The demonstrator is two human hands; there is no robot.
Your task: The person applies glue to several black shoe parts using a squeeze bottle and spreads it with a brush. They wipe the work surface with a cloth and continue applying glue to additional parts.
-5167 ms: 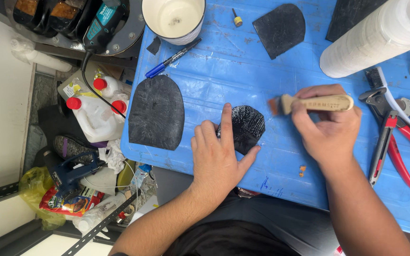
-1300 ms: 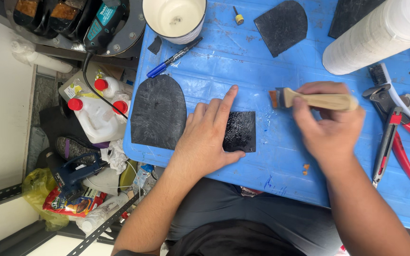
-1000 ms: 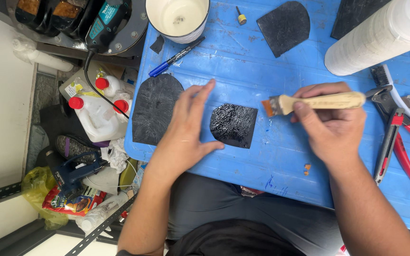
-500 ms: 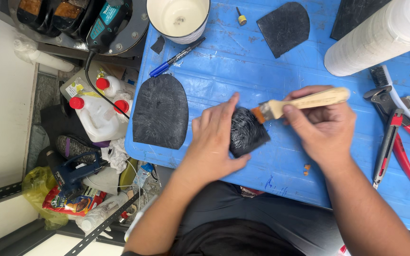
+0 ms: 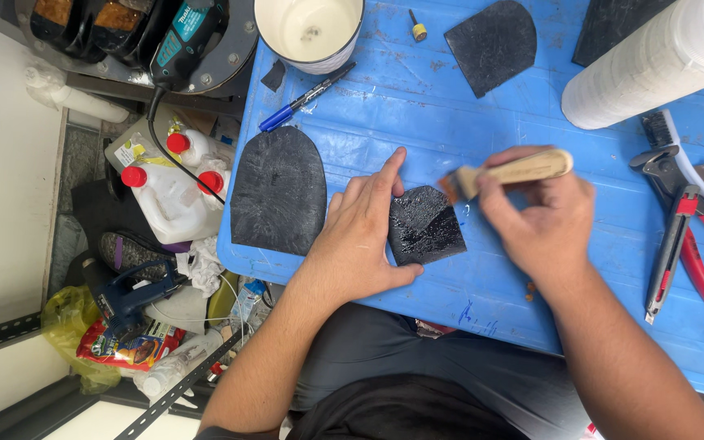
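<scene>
Flanking the glossy heel piece (image 5: pixel 424 226): flat open left hand (image 5: pixel 358 244), brush (image 5: pixel 505 172) gripped in right hand (image 5: pixel 541 222), larger sole (image 5: pixel 279 190) beside.

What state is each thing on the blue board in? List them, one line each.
Small black rubber piece: glossy wet, pinned flat by left hand.
Brush: gripped in right hand, bristles above the piece.
Large black sole piece: flat, untouched.
White tub: open.
Blue marker: capped.

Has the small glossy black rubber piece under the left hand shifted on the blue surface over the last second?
Yes. The small black piece now lies farther right of the large black sole piece, which stayed put, with the left hand between them.
</scene>
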